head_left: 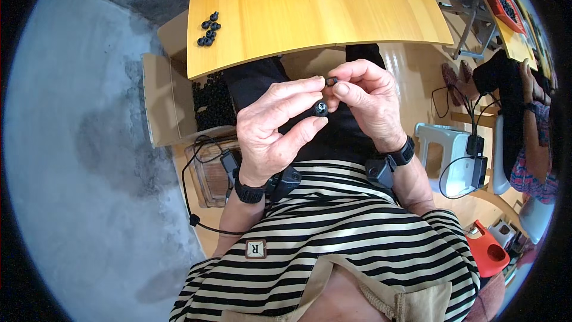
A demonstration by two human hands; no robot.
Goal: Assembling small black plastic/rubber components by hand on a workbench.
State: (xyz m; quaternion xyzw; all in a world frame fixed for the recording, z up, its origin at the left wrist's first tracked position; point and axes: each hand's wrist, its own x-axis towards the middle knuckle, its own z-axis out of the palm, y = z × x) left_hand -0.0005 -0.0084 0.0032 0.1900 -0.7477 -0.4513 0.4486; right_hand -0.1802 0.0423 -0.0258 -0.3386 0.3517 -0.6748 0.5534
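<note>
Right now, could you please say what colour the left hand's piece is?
The piece is black with a silvery centre, best seen in the head view.

We've got a yellow wood-grain tabletop (pixel 357 9) up front, front edge bowed by the lens. On our left, a mottled blue-grey concrete-like surface (pixel 77 113) with darker stains; wall or floor, we can't tell. Elsewhere we see a glossy light-wood floor (pixel 408 74). On our right: a white plastic stool (pixel 457 143), grey metal folding legs (pixel 471 33) and a second yellow wooden table (pixel 517 46) near the rim. Light looks bright, with soft reflections on the floor
</note>
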